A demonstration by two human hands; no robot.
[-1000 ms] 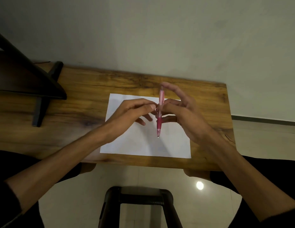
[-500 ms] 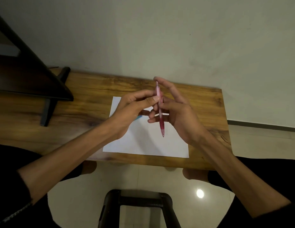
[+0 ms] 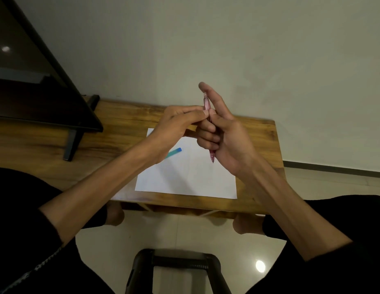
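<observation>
Slim pink pen (image 3: 206, 103), near upright, tip down, held above white sheet (image 3: 185, 177)

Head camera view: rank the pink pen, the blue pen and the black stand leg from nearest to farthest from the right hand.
1. pink pen, gripped in the right hand.
2. blue pen, on the paper to the left.
3. black stand leg, far left on the table.

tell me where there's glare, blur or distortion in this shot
Head view: dim, soft light; bright glare spot on the floor, a fainter one on the screen; the wide lens skews the table edges; the pen looks slightly soft; shadows on the paper are faint.
</observation>
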